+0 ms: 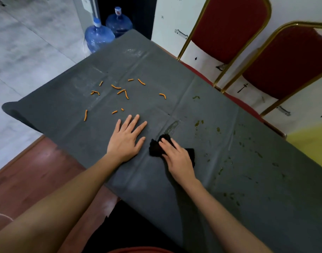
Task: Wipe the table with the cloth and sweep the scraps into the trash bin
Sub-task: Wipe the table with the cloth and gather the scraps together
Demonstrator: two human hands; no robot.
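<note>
While your left hand (126, 138) lies flat on the worktop (174, 99), fingers spread wide and holding nothing, your right hand (178, 157) presses down on the cloth (154, 147) just beside it, near the front edge. That hand is mostly open, fingers extended over the black cloth and pinning it against the surface instead of gripping it; your palm covers the cloth's middle, so only its bunched ends show on either side. Orange scraps (118, 92) lie scattered toward the far left corner, apart from both hands. Greenish wet spots (199, 123) dot the surface toward the right edge; what they are is hard to make out. Two red chairs (229, 28) stand along the right edge, and two water bottles (99, 36) sit on the floor past the far corner.
</note>
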